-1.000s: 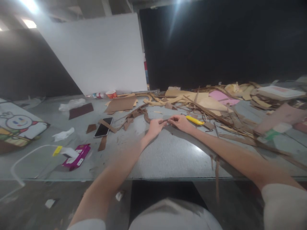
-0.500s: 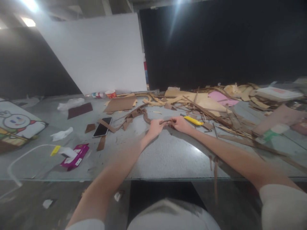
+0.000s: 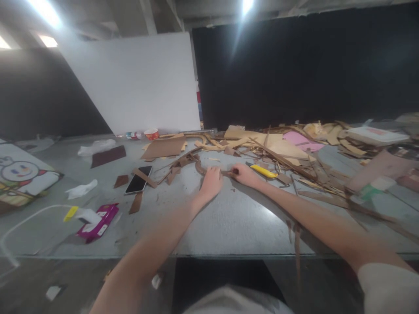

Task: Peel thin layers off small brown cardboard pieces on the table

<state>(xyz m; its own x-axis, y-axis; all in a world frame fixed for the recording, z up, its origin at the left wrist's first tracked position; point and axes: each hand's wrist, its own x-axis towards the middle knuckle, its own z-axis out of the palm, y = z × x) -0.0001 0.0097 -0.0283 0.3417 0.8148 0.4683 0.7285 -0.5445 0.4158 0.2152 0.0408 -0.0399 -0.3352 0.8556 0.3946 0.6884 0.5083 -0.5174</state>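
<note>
A narrow brown strip (image 3: 226, 173), which looks like leather or card, runs between my two hands on the grey table. My left hand (image 3: 211, 182) lies over it with the fingers bent down onto it. Its curled tail (image 3: 198, 166) comes out on the far left side of that hand. My right hand (image 3: 245, 175) pinches the other end between thumb and curled fingers. Just right of this hand rests a yellow utility knife (image 3: 263, 171). The fingertips of my left hand are partly hidden.
Brown and tan scraps (image 3: 281, 150) are heaped along the back and right. A phone (image 3: 139, 179) lies left, under a brown piece. Nearer the front edge is a purple packet (image 3: 98, 222) with a white cable (image 3: 29, 213). A white board (image 3: 137, 83) stands behind.
My left hand has gone from pinching the strip to lying over it with its back up. My right hand still pinches the strip. The view has tilted up slightly.
</note>
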